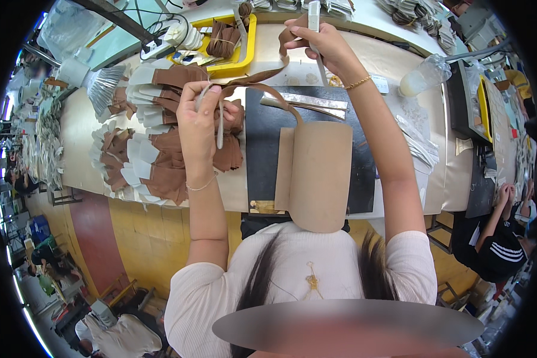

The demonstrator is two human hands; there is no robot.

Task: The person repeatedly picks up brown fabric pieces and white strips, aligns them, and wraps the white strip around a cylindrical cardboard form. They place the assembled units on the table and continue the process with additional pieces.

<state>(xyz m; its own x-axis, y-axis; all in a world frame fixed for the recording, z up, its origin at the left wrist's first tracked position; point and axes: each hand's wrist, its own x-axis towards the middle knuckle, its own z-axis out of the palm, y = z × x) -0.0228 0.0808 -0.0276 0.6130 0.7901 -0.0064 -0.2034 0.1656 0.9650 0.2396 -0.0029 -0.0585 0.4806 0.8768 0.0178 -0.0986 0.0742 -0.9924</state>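
Note:
My left hand (198, 110) is closed on a long brown strip (262, 76), and a loose pale end hangs below its fingers. Farther off to the right, my raised right hand (323, 46) pinches the other end of the strip. A long, narrow, pale tool (314, 17) shows at that hand; I cannot tell whether it is gripped or lies behind. A branch of the strip curves down to the top of a folded tan leather-like panel (320, 173). That panel lies on a black mat (262, 161) and overhangs the near table edge.
Stacks of brown and white pieces (161, 161) fill the left of the table. Behind them stands a yellow tray (244, 59) with a brown bundle. Metal bars (316, 102) lie on the mat. At right are a plastic bottle (423, 76) and a person in black (489, 244).

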